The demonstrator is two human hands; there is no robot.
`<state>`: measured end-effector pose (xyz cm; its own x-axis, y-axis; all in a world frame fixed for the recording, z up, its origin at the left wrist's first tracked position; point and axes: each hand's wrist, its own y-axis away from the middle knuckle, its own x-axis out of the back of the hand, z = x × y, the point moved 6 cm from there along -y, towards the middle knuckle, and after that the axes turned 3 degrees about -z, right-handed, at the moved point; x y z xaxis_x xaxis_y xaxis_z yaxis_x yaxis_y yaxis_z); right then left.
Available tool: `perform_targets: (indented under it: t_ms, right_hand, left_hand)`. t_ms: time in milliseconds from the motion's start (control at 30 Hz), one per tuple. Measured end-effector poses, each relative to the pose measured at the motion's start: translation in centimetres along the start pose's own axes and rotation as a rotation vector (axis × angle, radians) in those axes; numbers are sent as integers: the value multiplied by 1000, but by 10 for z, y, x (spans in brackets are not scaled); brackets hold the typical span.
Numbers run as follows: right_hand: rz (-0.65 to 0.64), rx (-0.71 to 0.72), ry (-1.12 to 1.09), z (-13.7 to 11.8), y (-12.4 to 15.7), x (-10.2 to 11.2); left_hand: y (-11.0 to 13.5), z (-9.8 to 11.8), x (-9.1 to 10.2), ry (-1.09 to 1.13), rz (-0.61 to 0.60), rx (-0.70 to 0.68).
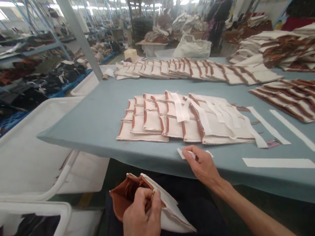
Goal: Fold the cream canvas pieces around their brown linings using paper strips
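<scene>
My left hand point(140, 218) is closed around a stack of cream fabric pieces with brown edging point(161, 207), held over my lap below the table edge. My right hand point(201, 164) rests on the near edge of the blue-grey table point(93, 123), with its fingers pinching a short white strip point(186, 154). Just beyond it lie overlapping rows of the same cream and brown pieces point(181, 118), some with white strips on top.
More white strips point(279, 163) lie on the table to the right. Further rows of pieces point(197, 67) and stacks point(297, 47) fill the far side. White bins point(19, 160) stand at the left. A person in dark clothes point(218, 11) stands far off.
</scene>
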<state>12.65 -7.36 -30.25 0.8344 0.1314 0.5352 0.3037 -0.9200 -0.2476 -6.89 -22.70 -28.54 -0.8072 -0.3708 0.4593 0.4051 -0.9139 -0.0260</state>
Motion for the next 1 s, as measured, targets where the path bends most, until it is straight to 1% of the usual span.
perform_targets:
  t_ms: [67,100,167,233,300,333,433,533,600,667,833,1000]
  right_hand:
    - [-26,-72,-149,-17,4,1]
    - [-52,-88,-213,-29,7,1]
    - [-113,-126,-390,-53,16,0]
    - [-168,-210,-648,-71,28,-3]
    - [-217,-311,-881,-82,42,-8]
    - [-238,-345,-936,-85,49,-9]
    - [-295,-378,-906,-87,67,-13]
    - [-332,-404,-881,-85,81,-16]
    - [-337,-413,-867,-84,87,-16]
    - [-340,-416,-857,-84,91,-15]
    - [-353,-481,-870,-80,100,-16]
    - [-369,-531,-859,-76,101,-14]
  left_hand:
    - [0,0,1,73,7,66]
    - [-1,1,-1,125,-29,88]
    - [0,5,-10,236,-170,114]
    - [3,10,-19,354,-315,151]
    - [8,15,-26,510,-376,200]
    - [10,18,-27,600,-380,216]
    - [16,35,-27,797,-371,208]
    - [22,52,-19,822,-312,174]
    - [25,57,-13,779,-248,167]
    - [29,57,-8,721,-203,162]
    - [34,49,2,586,-170,157]
    - [36,51,15,385,-130,53]
